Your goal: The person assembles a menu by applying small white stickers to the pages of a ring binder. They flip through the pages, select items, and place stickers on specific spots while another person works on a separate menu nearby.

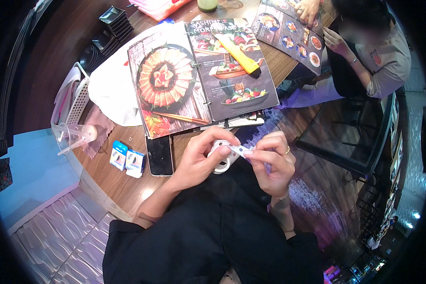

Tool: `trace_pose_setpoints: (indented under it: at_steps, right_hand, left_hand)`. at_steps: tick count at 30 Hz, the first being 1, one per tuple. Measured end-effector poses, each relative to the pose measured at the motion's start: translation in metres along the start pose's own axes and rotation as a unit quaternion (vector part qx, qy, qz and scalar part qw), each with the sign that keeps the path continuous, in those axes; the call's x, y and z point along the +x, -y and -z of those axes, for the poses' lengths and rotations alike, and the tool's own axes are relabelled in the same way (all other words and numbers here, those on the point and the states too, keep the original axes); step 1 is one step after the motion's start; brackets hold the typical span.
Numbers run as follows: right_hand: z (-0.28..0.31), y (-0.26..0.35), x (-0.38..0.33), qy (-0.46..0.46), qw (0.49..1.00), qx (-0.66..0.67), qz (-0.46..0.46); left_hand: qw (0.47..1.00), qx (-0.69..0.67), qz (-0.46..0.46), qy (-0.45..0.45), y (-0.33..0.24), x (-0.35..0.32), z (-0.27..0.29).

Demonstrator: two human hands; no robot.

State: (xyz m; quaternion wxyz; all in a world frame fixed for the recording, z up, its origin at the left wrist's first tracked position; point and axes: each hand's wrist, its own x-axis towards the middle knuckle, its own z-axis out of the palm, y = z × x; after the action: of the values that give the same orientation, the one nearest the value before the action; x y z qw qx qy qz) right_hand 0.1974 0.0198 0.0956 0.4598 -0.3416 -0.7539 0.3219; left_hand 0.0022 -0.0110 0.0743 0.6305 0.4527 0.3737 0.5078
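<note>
Both hands are meeting just above the person's lap, near the desk's (128,191) edge: the left hand (201,154) is gripping a small white dotted item (217,145) with a ring-like lower part, while the right hand (273,163) is pinching a white dotted strip (238,149) between thumb and fingers. That strip is stretching between the two hands, its left end reaching the left thumb and fingers; whether it is joined to the item is too small to tell. Just left of them, a dark-screened phone (160,157) is lying on the desk, with two small blue-and-white boxes (127,160) standing beside it. Beyond the hands, an open ring-bound menu (168,106) is spreading its food photographs, and a yellow cutter (239,54) is resting across its right page. Farther left, a clear plastic cup (73,138) is sitting near a white perforated basket (78,102), with stacked black dishes (116,23) farther up. At upper right, another person (386,66) is touching a second menu (288,35) with one hand.
</note>
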Motion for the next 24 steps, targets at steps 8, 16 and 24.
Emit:
trace_pose_setpoints:
  at_steps: [8, 16, 24]
  right_hand:
    - [0.0, 0.005, -0.004, 0.016, 0.993, 0.088, -0.079]
    - [-0.003, -0.001, -0.002, -0.005, 0.967, 0.209, -0.143]
    - [-0.002, 0.002, 0.002, 0.033, 0.987, 0.107, -0.112]
  left_hand:
    - [0.994, -0.077, 0.071, 0.01, -0.01, 0.0, -0.003]
    - [0.995, -0.069, 0.066, 0.011, -0.007, 0.002, -0.001]
    - [0.989, -0.128, 0.075, -0.014, -0.009, 0.004, -0.003]
